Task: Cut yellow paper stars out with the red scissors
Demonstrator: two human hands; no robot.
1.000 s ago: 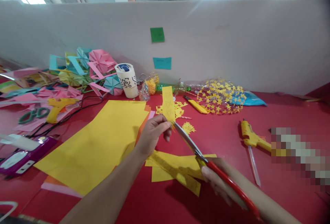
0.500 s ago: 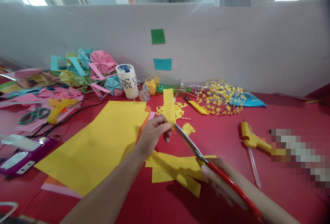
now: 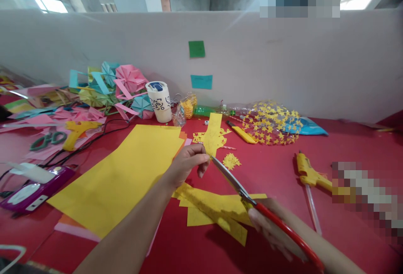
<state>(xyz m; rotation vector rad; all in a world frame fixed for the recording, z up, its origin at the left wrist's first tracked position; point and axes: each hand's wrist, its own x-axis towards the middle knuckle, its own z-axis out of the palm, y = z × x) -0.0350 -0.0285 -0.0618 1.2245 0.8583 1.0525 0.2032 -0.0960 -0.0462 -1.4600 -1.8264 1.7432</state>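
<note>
My left hand (image 3: 192, 161) pinches the lower end of a yellow paper strip (image 3: 214, 131), which stands up from the fingers with faint pencil marks on it. My right hand (image 3: 267, 223) is wrapped round the red handles of a pair of scissors (image 3: 241, 190). The scissor tips meet the strip's lower end beside my left fingertips, and the blades look nearly closed. Under both hands lie several cut yellow strips (image 3: 217, 206), crossing one another. A small heap of yellow paper stars (image 3: 231, 161) is just right of the scissor tips.
At left are yellow sheets (image 3: 126, 173), a yellow glue gun (image 3: 77, 133), green-handled scissors (image 3: 48, 139) and a purple device (image 3: 40, 190). A white cup (image 3: 159, 104), a yellow cutter (image 3: 242, 133) and a star-covered clear piece (image 3: 272, 122) stand behind. Another glue gun (image 3: 310, 173) lies right.
The view has shifted slightly, so everything sits a little lower and further right. The strip leans a bit more to the right; both hands keep their holds.
</note>
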